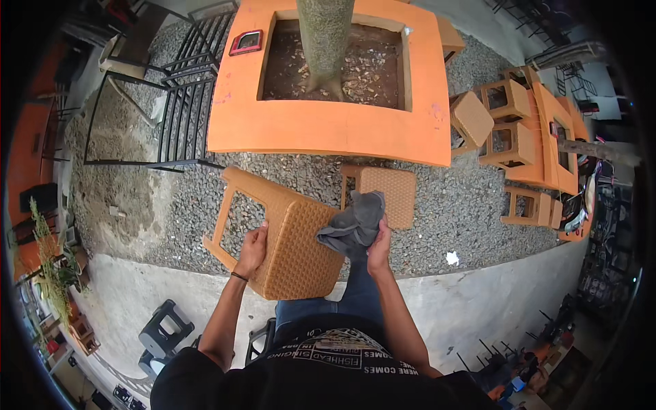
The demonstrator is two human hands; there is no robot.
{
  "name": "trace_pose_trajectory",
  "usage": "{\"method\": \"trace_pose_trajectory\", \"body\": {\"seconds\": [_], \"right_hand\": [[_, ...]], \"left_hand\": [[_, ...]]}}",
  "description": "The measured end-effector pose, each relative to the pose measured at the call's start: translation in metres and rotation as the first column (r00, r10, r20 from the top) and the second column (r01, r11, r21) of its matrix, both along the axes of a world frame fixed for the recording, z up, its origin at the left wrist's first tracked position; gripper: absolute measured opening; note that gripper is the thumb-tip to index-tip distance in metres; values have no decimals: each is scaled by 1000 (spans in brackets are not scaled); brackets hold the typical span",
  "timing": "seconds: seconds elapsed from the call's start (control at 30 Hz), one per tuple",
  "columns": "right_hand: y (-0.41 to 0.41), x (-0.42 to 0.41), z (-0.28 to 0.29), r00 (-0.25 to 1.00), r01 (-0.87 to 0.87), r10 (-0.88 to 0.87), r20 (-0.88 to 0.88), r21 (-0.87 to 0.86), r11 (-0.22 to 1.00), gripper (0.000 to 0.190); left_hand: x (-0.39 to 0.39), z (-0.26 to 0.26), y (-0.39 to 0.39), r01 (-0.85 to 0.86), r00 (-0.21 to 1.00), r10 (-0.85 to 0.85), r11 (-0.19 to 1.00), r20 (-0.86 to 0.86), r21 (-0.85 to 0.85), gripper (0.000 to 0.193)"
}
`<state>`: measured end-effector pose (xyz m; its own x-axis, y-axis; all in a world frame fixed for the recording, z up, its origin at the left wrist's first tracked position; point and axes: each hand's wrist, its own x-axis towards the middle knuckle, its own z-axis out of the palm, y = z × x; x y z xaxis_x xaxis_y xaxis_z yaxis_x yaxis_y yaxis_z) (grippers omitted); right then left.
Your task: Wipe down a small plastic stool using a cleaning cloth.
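Observation:
A tan plastic stool with a woven pattern [307, 246] is tipped on its side in front of me, its legs pointing left. My left hand [253, 250] grips the stool by its open side frame. In my right hand [379, 246] is a bunched grey cloth [356, 223], which overlaps the right edge of the stool's seat. Whether the cloth presses on the seat cannot be told. Just beyond the cloth, a second tan stool [394, 197] stands on the gravel, partly covered by it.
An orange table [328, 130] surrounds a tree trunk [326, 46] ahead, with a red-framed object [246, 42] on top. Black metal frames [187, 118] stand left on the gravel [451, 205]. More tan stools [507, 143] are at right. Dark stools [166, 330] sit behind on concrete [461, 307].

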<state>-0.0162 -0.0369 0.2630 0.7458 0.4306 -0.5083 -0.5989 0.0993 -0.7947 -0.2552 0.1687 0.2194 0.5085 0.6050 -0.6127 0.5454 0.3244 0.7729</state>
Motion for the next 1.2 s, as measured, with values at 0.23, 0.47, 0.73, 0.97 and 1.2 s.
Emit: {"method": "trace_pose_trajectory", "body": {"seconds": [0.23,0.47,0.73,0.97,1.2], "right_hand": [[10,49,71,904,-111,80,420,51,992,56],[-24,119,143,200,237,259,945,-303,923,44],[-63,153,214,71,159,157,985,-167,973,24],[-92,155,229,-38,70,244,969,-241,968,31],[-9,181,226,172,241,197,965,-236,942,27]], "left_hand": [[56,174,-17,-294,921,341,925,187,-240,52],[142,234,-106,-186,869,258,961,422,-204,54],[232,226,-164,-25,824,90,992,559,-124,55],[237,239,-159,-42,711,322,907,625,-419,53],[219,233,-150,1,802,115,981,586,-194,53]]}}
